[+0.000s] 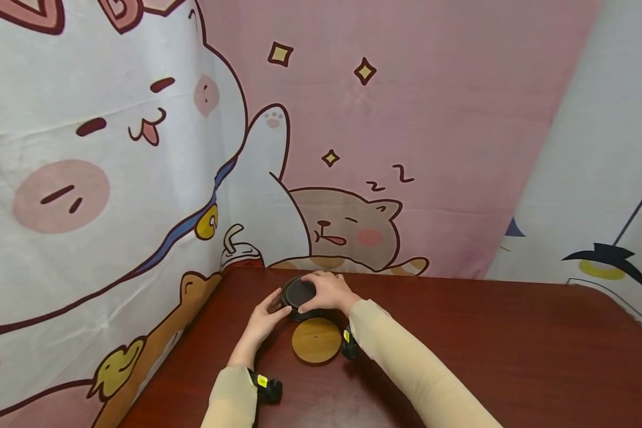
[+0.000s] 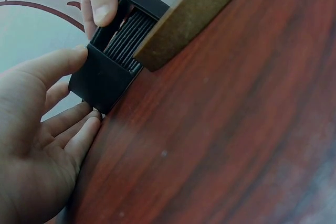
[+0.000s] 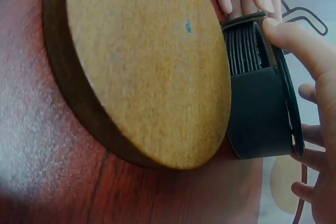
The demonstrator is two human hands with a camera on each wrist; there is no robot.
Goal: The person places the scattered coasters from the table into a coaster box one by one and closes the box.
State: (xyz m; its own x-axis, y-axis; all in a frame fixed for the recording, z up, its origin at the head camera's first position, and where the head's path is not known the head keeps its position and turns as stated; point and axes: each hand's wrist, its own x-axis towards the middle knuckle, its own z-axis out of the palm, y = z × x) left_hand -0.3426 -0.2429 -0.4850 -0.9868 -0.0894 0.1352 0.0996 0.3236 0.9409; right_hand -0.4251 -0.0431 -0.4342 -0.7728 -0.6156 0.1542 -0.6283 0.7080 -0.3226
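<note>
A black round coaster holder (image 2: pixel 102 80) stands on the table, and a stack of thin dark coasters (image 2: pixel 131 38) shows through the gap in its side. My left hand (image 1: pixel 262 324) holds the holder's left side between thumb and fingers. From above and the right, my right hand (image 1: pixel 329 291) grips a black round disc (image 1: pixel 299 291) by its edge, at the holder's top. In the right wrist view the disc's rim (image 3: pixel 291 98) lies close over the holder; whether it is fully seated, I cannot tell.
A round wooden disc (image 1: pixel 316 340) lies on the table just in front of the holder, between my wrists. The reddish-brown table (image 1: pixel 487 345) stretches to the right. Cartoon-printed cloth (image 1: pixel 433 107) hangs behind and to the left.
</note>
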